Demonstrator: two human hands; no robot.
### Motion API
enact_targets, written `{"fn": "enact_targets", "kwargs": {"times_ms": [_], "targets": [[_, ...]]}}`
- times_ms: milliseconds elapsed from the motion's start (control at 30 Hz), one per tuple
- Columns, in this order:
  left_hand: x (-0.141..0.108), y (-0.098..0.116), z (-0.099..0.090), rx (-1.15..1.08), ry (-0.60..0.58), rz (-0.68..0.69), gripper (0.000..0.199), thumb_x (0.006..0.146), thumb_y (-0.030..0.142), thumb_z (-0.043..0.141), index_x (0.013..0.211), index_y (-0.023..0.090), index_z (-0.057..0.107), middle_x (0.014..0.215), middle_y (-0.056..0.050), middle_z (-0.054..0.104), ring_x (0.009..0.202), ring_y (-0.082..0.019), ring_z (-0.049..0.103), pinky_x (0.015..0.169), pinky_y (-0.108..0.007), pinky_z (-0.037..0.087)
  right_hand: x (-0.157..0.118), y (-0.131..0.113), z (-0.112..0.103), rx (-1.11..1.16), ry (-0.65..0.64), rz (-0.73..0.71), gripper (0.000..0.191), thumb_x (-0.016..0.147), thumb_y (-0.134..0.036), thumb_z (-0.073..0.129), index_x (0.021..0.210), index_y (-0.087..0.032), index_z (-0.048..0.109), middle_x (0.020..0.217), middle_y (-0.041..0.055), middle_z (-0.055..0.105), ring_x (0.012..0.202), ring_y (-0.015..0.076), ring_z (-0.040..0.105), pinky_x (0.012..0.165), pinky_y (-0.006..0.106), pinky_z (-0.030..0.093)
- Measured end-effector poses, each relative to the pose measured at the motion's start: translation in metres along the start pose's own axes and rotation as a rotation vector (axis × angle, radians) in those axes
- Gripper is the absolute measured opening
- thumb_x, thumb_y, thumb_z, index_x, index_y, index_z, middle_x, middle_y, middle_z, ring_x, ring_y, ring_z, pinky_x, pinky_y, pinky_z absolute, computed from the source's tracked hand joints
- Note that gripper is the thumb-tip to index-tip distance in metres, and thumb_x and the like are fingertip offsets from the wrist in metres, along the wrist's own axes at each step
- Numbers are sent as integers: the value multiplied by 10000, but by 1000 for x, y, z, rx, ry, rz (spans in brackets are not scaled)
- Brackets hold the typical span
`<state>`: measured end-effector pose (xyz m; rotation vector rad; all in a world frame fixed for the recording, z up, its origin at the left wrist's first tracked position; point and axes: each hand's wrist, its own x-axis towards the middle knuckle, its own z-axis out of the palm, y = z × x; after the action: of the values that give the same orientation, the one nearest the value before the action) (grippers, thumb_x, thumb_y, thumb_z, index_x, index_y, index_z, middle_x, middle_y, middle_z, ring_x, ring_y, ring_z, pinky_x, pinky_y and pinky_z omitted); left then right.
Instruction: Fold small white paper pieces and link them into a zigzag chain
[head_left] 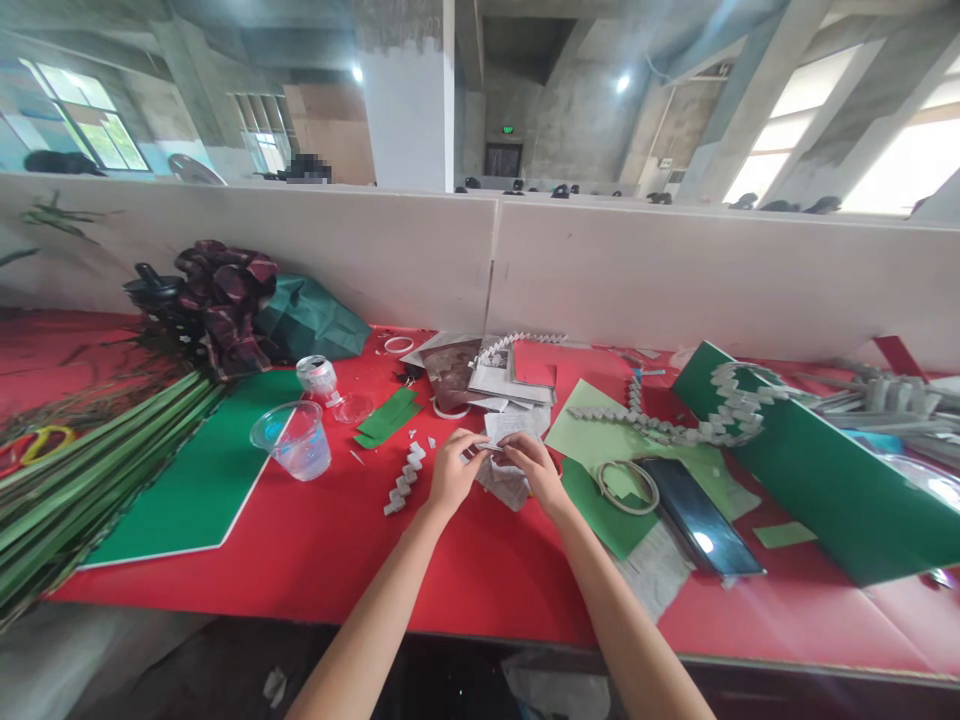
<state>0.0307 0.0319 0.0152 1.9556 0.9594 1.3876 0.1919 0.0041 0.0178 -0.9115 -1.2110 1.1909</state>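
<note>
My left hand and my right hand meet over the middle of the red table. Between their pinched fingertips is a small folded paper strip, pale and narrow, partly hidden by the fingers. Beneath the hands lie printed paper sheets. A short zigzag chain of folded paper rests left of my left hand. To the right, a longer folded-paper chain runs over light green paper and up onto a green board.
Left stand a clear plastic cup, a drink can and green paper pieces, beside long green leaves. A phone and a pale ring lie right. A white partition closes off the back.
</note>
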Motion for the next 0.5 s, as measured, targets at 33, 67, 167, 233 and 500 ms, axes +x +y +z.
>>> {"fn": "enact_targets", "kwargs": {"times_ms": [33, 67, 167, 233, 500], "targets": [[0, 0, 0, -2, 2, -10, 154, 801, 174, 608, 936, 196, 678, 910, -52, 636, 851, -178, 602, 777, -293, 477, 0, 1, 0, -1, -1, -1, 190, 783, -393, 639, 856, -218, 624, 778, 5, 645, 758, 171, 635, 766, 313, 504], [0, 1, 0, -6, 7, -21, 165, 798, 184, 613, 951, 197, 673, 919, -53, 641, 855, -179, 604, 778, -293, 477, 1, 2, -1, -1, -1, -3, 187, 787, -388, 636, 862, -218, 624, 778, 5, 644, 758, 169, 634, 764, 310, 504], [0, 3, 1, -46, 21, -59, 193, 793, 225, 625, 980, 196, 664, 945, -57, 653, 879, -186, 607, 791, -295, 471, 1, 5, -2, -3, -3, -11, 179, 797, -376, 624, 878, -217, 624, 776, 7, 645, 760, 166, 634, 761, 304, 503], [0, 4, 1, -118, 28, -122, 208, 787, 262, 636, 981, 190, 661, 958, -61, 658, 876, -186, 610, 787, -294, 469, 1, 5, -3, -9, 5, -12, 177, 795, -372, 624, 880, -217, 622, 778, 6, 644, 761, 166, 635, 764, 307, 505], [5, 6, -2, -521, 63, -409, 415, 676, 323, 731, 1053, 188, 620, 775, 7, 611, 766, -142, 583, 721, -247, 452, -3, 4, 4, -42, -78, 15, 237, 778, -399, 648, 926, -221, 599, 865, 28, 659, 815, 188, 643, 765, 323, 515]]}}
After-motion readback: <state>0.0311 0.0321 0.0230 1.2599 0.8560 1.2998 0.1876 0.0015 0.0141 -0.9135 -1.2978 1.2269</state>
